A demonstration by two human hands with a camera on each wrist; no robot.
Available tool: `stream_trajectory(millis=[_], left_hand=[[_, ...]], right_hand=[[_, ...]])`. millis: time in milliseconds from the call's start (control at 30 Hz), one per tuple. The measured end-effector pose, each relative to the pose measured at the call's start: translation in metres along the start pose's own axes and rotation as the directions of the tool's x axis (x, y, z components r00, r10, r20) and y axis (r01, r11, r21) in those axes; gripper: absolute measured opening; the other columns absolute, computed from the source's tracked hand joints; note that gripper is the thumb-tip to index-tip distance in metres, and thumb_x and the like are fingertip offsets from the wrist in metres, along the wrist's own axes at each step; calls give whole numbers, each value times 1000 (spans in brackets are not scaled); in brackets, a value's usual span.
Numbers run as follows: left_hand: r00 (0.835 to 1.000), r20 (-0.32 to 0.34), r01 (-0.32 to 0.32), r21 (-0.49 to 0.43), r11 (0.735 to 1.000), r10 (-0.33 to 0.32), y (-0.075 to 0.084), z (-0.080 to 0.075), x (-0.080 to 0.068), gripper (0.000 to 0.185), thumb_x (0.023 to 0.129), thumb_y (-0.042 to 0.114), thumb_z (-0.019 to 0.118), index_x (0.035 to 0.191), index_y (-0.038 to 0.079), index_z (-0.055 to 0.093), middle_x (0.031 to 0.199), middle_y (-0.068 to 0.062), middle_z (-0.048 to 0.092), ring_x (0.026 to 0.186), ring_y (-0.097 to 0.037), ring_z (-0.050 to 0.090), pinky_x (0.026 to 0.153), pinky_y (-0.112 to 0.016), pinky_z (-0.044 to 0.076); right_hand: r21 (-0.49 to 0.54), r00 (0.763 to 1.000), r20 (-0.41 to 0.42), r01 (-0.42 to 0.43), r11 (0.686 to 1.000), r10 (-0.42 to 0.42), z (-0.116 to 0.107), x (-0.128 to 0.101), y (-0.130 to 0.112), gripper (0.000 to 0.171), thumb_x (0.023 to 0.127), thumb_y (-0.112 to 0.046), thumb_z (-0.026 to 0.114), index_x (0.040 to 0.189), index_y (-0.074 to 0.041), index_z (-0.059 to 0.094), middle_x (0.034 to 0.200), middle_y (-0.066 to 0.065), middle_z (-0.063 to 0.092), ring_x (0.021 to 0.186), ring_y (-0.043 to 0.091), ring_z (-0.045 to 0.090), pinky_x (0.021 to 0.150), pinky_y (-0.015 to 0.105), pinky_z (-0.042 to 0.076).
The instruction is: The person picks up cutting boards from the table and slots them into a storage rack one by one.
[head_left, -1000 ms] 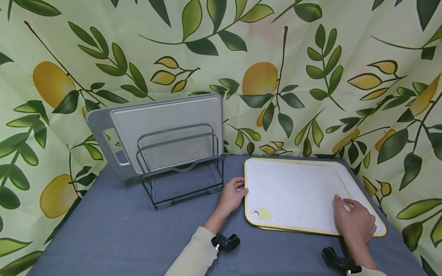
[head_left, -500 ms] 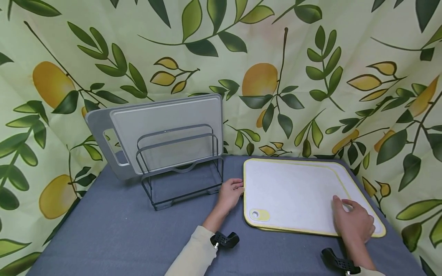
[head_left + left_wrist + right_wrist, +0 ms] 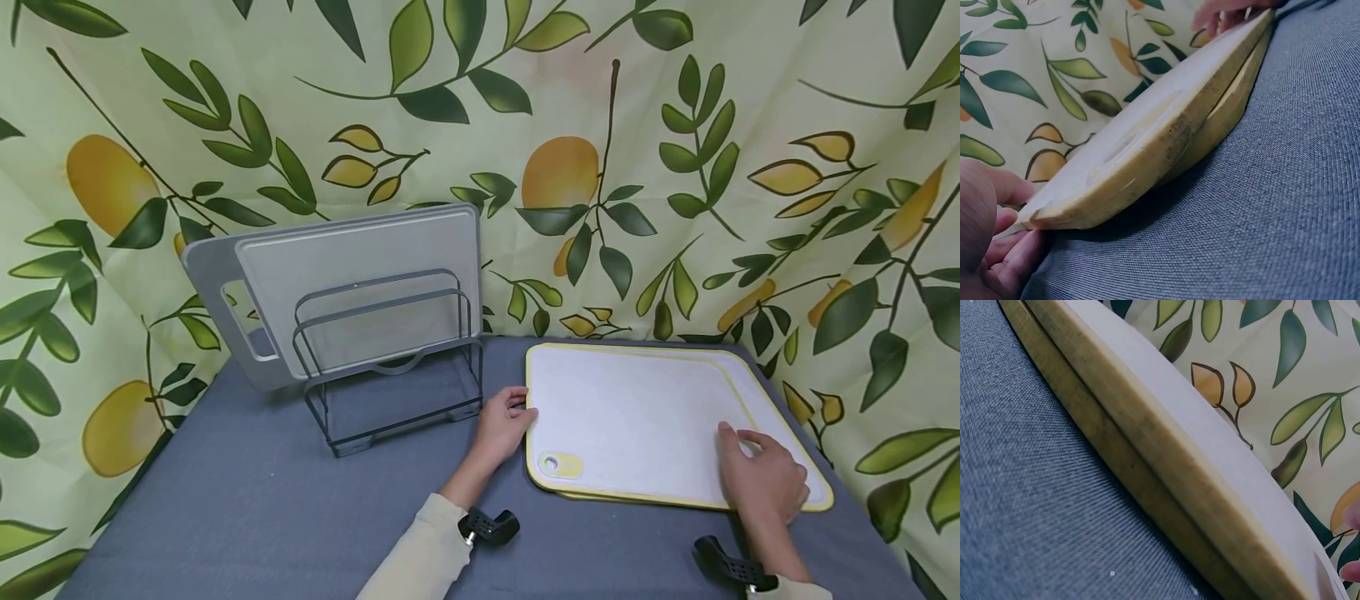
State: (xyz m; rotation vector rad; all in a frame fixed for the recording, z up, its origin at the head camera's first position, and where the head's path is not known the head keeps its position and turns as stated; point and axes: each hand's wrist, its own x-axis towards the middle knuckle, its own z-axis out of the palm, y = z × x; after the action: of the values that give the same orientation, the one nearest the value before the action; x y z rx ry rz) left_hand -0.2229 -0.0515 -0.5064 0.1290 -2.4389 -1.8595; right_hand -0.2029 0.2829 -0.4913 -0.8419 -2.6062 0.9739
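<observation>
Two white cutting boards with yellow rims lie stacked and slightly askew; the upper cutting board [image 3: 637,417] has a yellow corner patch with a hole, and the lower cutting board [image 3: 787,446] shows at the right. My left hand [image 3: 504,429] pinches the left edge of the upper one, thumb above and fingers below in the left wrist view. Over on the right side, my right hand [image 3: 765,479] rests on the stack with bent fingers, the thumb on the white face. Its fingertips [image 3: 1352,572] barely enter the right wrist view; whether they grip an edge I cannot tell.
A dark wire rack [image 3: 393,392] stands left of the stack. Leaning upright in it is a grey cutting board [image 3: 360,283] with a handle slot. A blue-grey cloth [image 3: 247,500] covers the table, and a leaf-print curtain [image 3: 442,133] hangs close behind.
My left thumb, off the rim half a second ago, now lies over the upper board's left edge. My right hand stays on the stack; the boards have hardly moved.
</observation>
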Motion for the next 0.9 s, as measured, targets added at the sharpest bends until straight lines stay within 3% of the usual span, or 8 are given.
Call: stream_trajectory(millis=[900], left_hand=[[1000, -27, -6, 66, 998, 8, -1, 0, -1, 36, 92, 15, 73, 127, 11, 67, 121, -10, 72, 93, -14, 69, 74, -24, 56]], right_hand=[[1, 1000, -8, 27, 1000, -27, 3, -4, -1, 69, 97, -60, 44, 130, -3, 64, 134, 31, 56, 112, 54, 43, 97, 66, 29]])
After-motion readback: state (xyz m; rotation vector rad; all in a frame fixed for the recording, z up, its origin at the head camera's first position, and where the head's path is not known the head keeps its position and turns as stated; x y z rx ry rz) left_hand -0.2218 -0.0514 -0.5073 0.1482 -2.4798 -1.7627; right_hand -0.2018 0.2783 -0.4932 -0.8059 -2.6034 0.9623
